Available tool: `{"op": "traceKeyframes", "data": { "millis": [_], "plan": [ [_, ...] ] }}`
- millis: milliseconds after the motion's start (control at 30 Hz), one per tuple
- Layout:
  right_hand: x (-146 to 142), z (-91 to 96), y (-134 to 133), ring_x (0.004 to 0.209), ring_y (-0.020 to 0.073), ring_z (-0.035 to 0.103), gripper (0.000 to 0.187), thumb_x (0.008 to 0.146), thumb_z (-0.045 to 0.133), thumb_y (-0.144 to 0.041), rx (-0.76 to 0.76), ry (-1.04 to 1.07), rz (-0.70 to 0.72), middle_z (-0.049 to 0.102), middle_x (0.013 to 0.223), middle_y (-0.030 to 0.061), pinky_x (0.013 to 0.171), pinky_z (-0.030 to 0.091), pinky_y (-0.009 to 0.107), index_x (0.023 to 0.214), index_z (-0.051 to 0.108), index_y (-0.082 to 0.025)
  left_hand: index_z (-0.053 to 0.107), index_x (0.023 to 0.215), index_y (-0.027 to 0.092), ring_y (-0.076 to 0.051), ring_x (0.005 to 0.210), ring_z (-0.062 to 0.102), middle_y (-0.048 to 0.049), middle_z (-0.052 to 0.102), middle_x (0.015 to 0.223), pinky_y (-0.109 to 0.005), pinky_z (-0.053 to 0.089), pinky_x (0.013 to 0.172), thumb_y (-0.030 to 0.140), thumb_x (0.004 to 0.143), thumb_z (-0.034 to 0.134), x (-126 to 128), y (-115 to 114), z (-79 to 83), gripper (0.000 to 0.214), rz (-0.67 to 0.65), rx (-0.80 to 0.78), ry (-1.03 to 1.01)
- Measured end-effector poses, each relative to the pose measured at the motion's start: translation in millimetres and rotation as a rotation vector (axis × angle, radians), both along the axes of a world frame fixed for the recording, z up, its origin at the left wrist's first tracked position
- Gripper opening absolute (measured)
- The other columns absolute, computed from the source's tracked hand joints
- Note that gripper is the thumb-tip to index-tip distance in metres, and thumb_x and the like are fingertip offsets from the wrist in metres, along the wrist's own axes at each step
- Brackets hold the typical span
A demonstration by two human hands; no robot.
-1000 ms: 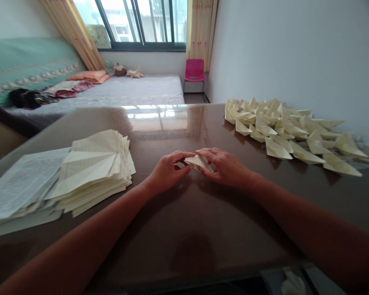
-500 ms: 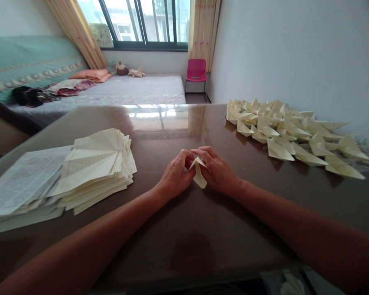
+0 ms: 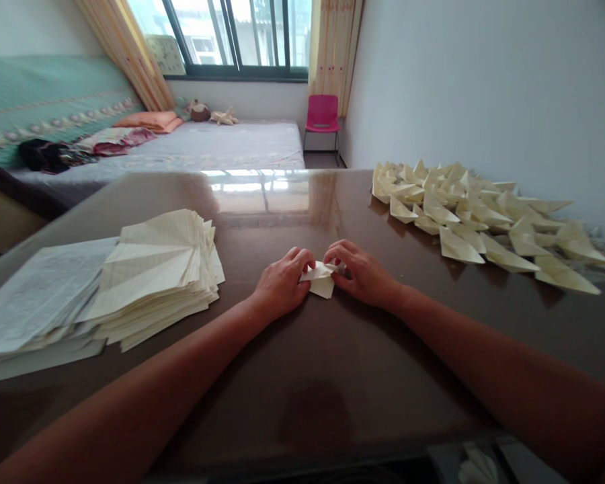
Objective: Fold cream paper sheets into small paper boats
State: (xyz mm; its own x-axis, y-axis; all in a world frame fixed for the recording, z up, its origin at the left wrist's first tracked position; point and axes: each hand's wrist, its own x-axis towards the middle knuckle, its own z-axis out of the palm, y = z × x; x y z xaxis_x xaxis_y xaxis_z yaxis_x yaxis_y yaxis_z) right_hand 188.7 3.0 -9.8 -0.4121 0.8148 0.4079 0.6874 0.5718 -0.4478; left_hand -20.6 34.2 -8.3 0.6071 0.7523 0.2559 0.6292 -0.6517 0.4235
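A small folded piece of cream paper (image 3: 323, 286) is between my two hands, low over the brown table (image 3: 262, 396). My left hand (image 3: 284, 284) pinches its left side, thumb below and fingers on top. The right side is gripped by my right hand (image 3: 357, 272), fingers curled and thumb under. The paper's upper part spreads sideways between the fingertips, and a flap hangs down toward me. Fingers hide both its ends.
Left on the table lies a thick stack of cream paper sheets (image 3: 151, 269), beside printed sheets (image 3: 40, 289). Many folded paper boats (image 3: 458, 215) crowd the right side by the wall. Beyond the table stand a bed (image 3: 252, 144) and a pink chair (image 3: 323, 114).
My hands have moved slightly apart. The paper's peaked top has been drawn out sideways and looks flatter and wider. The stack and the boats are unchanged.
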Motion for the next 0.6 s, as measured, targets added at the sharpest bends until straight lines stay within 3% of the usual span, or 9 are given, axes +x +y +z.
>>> {"op": "traceKeyframes", "data": {
  "millis": [133, 267, 400, 600],
  "plan": [
    [3.5, 2.7, 0.9, 0.093, 0.0193, 0.053, 0.020, 0.083, 0.050, -0.007, 0.031, -0.101, 0.087, 0.061, 0.096, 0.0054, 0.085, 0.045, 0.032, 0.092, 0.062, -0.021, 0.053, 0.100, 0.026, -0.019, 0.084, 0.057, -0.0013, 0.058, 0.098, -0.029, 0.042, 0.067, 0.017, 0.076, 0.053, -4.4, -0.7, 4.2, 0.025, -0.026, 0.058, 0.086],
    [8.3, 5.7, -0.4, 0.095, 0.0193, 0.054, 0.023, 0.086, 0.049, -0.009, 0.047, -0.198, 0.171, 0.064, 0.099, 0.0068, 0.086, 0.046, 0.033, 0.097, 0.066, -0.021, 0.058, 0.099, 0.025, -0.020, 0.098, 0.055, -0.0023, 0.059, 0.107, -0.029, 0.045, 0.079, 0.017, 0.080, 0.052, -16.4, 10.6, 7.2, 0.022, -0.211, 0.057, 0.092],
    [9.4, 7.1, -2.5, 0.095, 0.0187, 0.056, 0.024, 0.092, 0.049, -0.017, 0.078, -0.208, 0.209, 0.065, 0.102, 0.0068, 0.086, 0.047, 0.033, 0.105, 0.068, -0.024, 0.064, 0.098, 0.025, -0.019, 0.100, 0.056, -0.0023, 0.062, 0.108, -0.028, 0.045, 0.085, 0.019, 0.084, 0.051, -29.6, 22.0, 12.5, 0.020, -0.349, 0.044, 0.091],
    [7.4, 6.8, -1.8, 0.094, 0.0181, 0.056, 0.026, 0.095, 0.048, -0.023, 0.117, -0.269, 0.226, 0.065, 0.103, 0.0072, 0.085, 0.047, 0.033, 0.109, 0.069, -0.026, 0.068, 0.101, 0.024, -0.019, 0.101, 0.057, -0.0035, 0.067, 0.109, -0.028, 0.045, 0.085, 0.019, 0.088, 0.046, -36.6, 21.6, 24.9, 0.026, -0.417, 0.086, 0.192]
  ]
}}
